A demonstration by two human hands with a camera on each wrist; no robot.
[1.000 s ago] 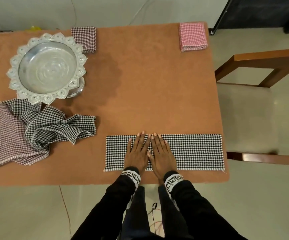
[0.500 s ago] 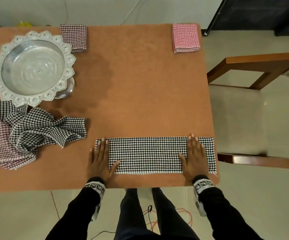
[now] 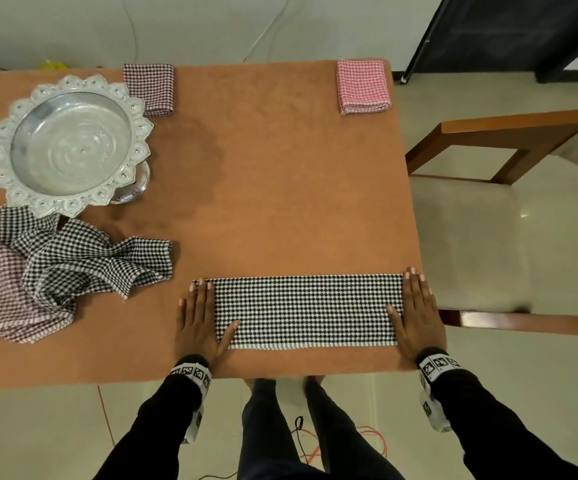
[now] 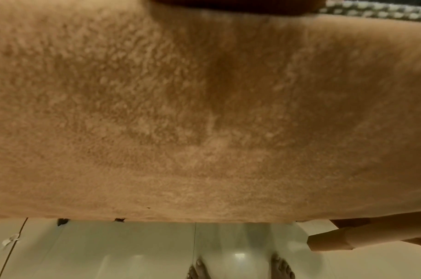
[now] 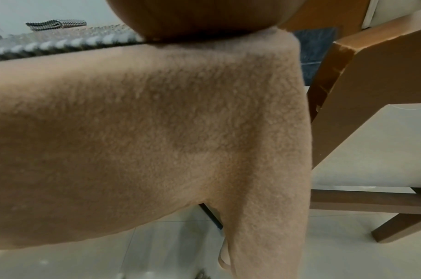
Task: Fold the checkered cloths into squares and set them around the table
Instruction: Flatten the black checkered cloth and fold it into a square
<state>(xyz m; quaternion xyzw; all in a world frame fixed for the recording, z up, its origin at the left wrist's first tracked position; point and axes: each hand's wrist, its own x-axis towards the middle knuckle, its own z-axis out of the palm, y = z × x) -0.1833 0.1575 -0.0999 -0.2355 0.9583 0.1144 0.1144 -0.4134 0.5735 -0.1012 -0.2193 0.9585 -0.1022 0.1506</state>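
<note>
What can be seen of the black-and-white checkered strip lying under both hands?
The black-and-white checkered strip is a woven cloth folded into a long, narrow rectangle, lying flat and smooth along the near edge of the orange-covered table. A pale hem runs along its near side. The left hand presses flat on its left end and the right hand on its right end, fingers straight.

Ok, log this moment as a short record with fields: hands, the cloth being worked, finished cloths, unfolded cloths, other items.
left hand: flat, pressing the strip's left end
right hand: flat, pressing the strip's right end
cloth in work: black-and-white checkered strip, long and narrow, at the near table edge
finished: dark red checkered square and pink checkered square, both at the far edge
unfolded: crumpled pile of checkered cloths, left side
other: ornate silver bowl; wooden chair; orange table cover
</note>
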